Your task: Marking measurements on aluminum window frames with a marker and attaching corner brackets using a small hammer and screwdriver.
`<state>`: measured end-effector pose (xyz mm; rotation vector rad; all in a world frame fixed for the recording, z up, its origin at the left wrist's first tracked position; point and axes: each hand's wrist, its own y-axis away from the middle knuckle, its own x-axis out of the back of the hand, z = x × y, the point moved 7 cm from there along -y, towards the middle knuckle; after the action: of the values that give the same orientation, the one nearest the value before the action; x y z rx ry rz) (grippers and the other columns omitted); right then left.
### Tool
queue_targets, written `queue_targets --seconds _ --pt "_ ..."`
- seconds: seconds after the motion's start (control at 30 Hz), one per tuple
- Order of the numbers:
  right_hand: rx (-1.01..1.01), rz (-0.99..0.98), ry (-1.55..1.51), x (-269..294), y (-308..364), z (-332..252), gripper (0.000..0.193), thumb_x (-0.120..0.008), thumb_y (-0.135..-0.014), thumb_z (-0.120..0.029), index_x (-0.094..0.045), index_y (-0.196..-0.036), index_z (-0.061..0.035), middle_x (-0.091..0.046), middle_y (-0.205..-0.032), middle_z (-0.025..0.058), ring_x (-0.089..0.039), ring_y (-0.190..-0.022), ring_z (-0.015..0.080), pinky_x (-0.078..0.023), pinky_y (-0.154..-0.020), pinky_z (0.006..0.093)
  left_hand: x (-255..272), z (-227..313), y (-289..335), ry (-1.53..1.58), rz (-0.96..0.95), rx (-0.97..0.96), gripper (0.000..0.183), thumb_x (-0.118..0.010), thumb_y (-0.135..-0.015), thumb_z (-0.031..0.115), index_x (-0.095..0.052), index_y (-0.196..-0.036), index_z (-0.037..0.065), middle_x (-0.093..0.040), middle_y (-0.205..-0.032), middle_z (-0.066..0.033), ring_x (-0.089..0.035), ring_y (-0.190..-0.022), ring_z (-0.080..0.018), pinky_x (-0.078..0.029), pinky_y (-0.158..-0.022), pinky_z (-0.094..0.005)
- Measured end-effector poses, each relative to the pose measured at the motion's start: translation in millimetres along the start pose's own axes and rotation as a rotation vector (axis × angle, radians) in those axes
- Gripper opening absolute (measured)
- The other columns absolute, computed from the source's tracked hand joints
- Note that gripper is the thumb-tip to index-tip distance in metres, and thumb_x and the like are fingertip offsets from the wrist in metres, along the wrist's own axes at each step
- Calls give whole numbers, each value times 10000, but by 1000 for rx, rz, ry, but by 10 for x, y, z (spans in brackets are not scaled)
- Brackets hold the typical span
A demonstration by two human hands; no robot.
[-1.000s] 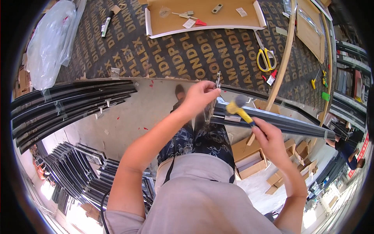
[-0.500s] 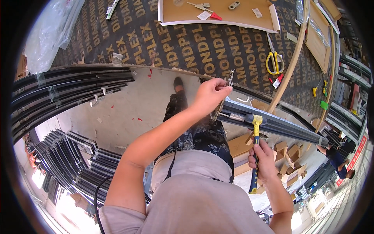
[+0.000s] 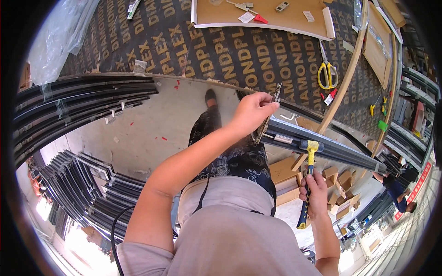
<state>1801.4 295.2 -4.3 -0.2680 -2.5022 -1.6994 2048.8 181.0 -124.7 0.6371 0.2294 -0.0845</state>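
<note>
Our left hand [image 3: 251, 110] pinches a thin metal bracket [image 3: 269, 115] against the dark aluminium profile [image 3: 331, 146]; our right hand [image 3: 314, 192] grips a yellow-handled hammer [image 3: 307, 181].

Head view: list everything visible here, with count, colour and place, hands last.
Long dark metal profile: one, grey-black, runs right from the table edge.
Small metal bracket: one, silver, at the profile's near end.
Hammer: one, yellow head end, blue-and-yellow handle, below the profile.
Scissors: one, yellow-handled, on the dark printed tabletop.
Cardboard sheet: one, tan, top centre, small items on it.
Stacked black profiles: many, left.
Clear plastic bag: one, top left.
Left hand: pinches the bracket.
Right hand: grips the hammer handle.
</note>
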Motion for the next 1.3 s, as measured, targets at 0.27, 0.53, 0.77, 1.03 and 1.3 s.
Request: queue_targets --seconds 0.27,0.53,0.77,1.03,1.3 --pt "17 -14 0 -10 -14 71 350 -492 -987 -141 -439 -1310 -19 -493 -761 20 -465 -578 71 -386 -454 200 -97 -10 49 195 70 -74 310 -669 -897 257 -609 -973 -38 -580 -816 -6 -509 -751 -76 -434 -689 -233" --pt "12 -57 -30 -73 -29 107 355 -475 -986 -137 -447 -1326 -39 -500 -769 24 -460 -569 74 -359 -446 192 -187 -150 -90 250 109 51 312 -603 -951 354 -560 -903 48 -495 -758 45 -448 -688 -35 -398 -623 -208" --pt "26 -88 -89 -37 -73 161 357 -477 -989 -144 -444 -1329 -41 -502 -770 26 -461 -562 77 -356 -442 195 -207 -123 -38 420 242 68 263 -648 -923 305 -578 -929 52 -499 -706 43 -498 -606 -49 -443 -566 -210" --pt "13 -103 -97 30 -94 178 381 -504 -984 -142 -432 -1347 -48 -512 -782 29 -471 -571 81 -361 -441 196 -266 -15 0 419 142 121 269 -622 -940 303 -604 -937 34 -481 -701 44 -452 -613 -38 -427 -565 -217" --pt "1 -102 -108 22 -96 197 383 -513 -982 -153 -438 -1344 -54 -516 -785 28 -471 -575 81 -364 -446 193 -199 -31 34 304 268 38 295 -601 -953 317 -614 -935 23 -472 -724 60 -403 -659 -31 -349 -597 -197"
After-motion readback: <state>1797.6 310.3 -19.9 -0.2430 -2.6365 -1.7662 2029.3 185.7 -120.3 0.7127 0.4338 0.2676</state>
